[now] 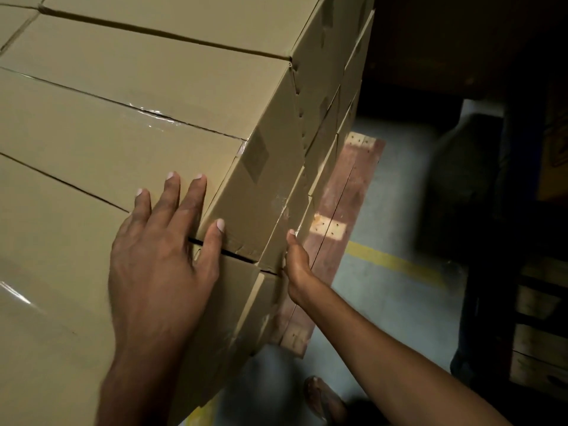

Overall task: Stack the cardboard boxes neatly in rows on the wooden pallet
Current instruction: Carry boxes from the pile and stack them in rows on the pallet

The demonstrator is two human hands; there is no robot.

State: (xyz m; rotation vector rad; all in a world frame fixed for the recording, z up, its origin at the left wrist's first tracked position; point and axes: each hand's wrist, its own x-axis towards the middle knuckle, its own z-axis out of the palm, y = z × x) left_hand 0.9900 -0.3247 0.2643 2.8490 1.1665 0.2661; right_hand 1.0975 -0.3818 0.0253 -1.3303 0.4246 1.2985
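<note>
The cardboard boxes (123, 118) lie in tight rows across the top layer, several layers deep; the left hand (159, 256) rests flat on the nearest corner box, fingers spread, grip released, thumb over the edge; the right hand (296, 265) meets the end of a lower box, fingers hidden, so its grip cannot be told; the stack stands on the wooden pallet (347, 192); stacking looks nearly done, with a slightly gapped corner left to square.
</note>
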